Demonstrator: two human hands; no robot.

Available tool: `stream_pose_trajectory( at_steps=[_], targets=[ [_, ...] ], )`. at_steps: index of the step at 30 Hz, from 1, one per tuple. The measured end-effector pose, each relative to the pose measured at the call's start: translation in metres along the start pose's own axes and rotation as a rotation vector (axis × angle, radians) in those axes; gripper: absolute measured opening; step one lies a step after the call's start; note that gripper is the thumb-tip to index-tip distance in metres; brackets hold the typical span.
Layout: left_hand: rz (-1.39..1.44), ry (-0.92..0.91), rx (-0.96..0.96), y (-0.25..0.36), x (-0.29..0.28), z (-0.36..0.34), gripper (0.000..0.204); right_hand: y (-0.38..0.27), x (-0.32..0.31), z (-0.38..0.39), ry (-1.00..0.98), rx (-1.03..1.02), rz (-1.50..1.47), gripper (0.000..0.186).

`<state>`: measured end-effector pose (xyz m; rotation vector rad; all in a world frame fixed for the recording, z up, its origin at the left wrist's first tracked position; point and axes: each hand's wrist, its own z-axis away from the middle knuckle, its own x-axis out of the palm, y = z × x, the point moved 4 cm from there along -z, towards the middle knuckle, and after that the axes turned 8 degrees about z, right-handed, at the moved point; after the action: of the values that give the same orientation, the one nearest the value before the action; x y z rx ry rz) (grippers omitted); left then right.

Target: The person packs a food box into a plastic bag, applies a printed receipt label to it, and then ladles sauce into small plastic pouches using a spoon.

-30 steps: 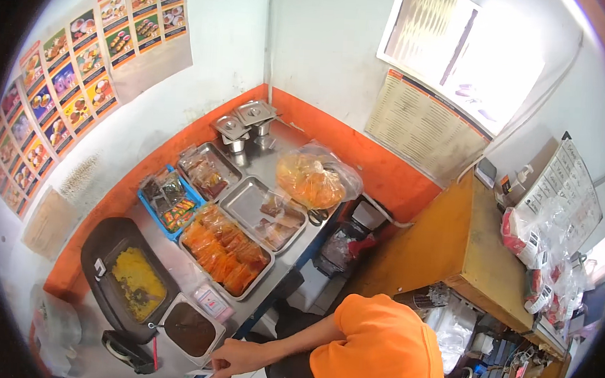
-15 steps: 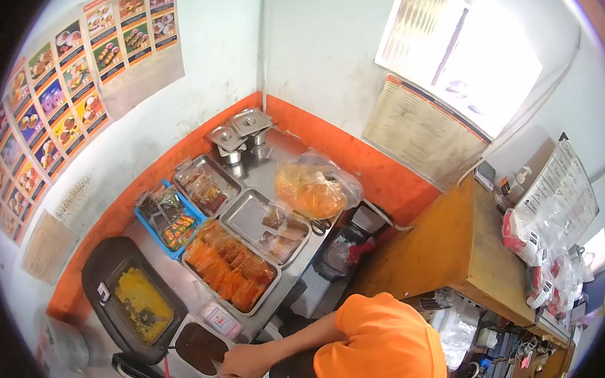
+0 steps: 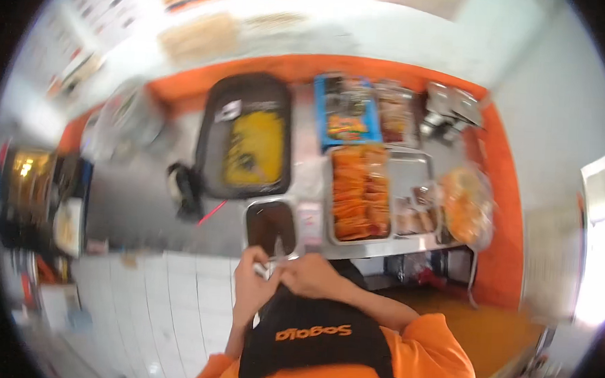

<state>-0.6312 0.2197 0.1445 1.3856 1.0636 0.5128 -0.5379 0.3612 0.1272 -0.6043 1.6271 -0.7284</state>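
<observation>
My left hand and my right hand meet at the near edge of a rectangular container of brown sauce, fingers closed round something pale and small that blur hides. Just right of the container lies a pale pink package. Behind it is a black oval pan of yellow food, with a black object and a red stick beside it. To the right are a tray of orange bagged food and my dark apron shows below my hands.
Along the steel table stand a blue basket of packets, metal trays, a bag of orange items, lidded pans and a grey plastic item. Shelving is at far left, a wooden counter lower right.
My view has swung round to face the table squarely and is now blurred. Both hands remain together by the sauce container, with my left hand and forearm now more fully in view.
</observation>
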Motion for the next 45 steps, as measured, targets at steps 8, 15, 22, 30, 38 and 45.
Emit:
stream_pose_trajectory(
  at_steps=[8, 15, 22, 30, 38, 45],
  targets=[
    [0.168, 0.092, -0.266, -0.002, -0.025, -0.004, 0.010, -0.038, -0.028, -0.025, 0.019, -0.101, 0.344, 0.018],
    [0.264, -0.039, -0.365, -0.016, -0.055, -0.014, 0.011, -0.050, -0.031, -0.046, -0.167, -0.567, 0.252, 0.017],
    [0.797, -0.154, -0.095, 0.008, -0.056, -0.010, 0.043, -0.051, -0.037, -0.066, -0.263, -0.439, 0.004, 0.014],
    [0.602, -0.241, -0.153, -0.023, -0.075, 0.005, 0.059, -0.024, -0.029, -0.091, -0.368, -0.181, -0.359, 0.022],
    [0.446, 0.006, -0.070, -0.033, -0.099, 0.008, 0.069, 0.070, 0.059, -0.164, -0.163, 0.092, 0.450, 0.028],
    [0.322, 0.079, -0.167, -0.047, -0.107, 0.018, 0.066, 0.067, 0.022, -0.151, -0.123, 0.004, 0.168, 0.030]
  ],
)
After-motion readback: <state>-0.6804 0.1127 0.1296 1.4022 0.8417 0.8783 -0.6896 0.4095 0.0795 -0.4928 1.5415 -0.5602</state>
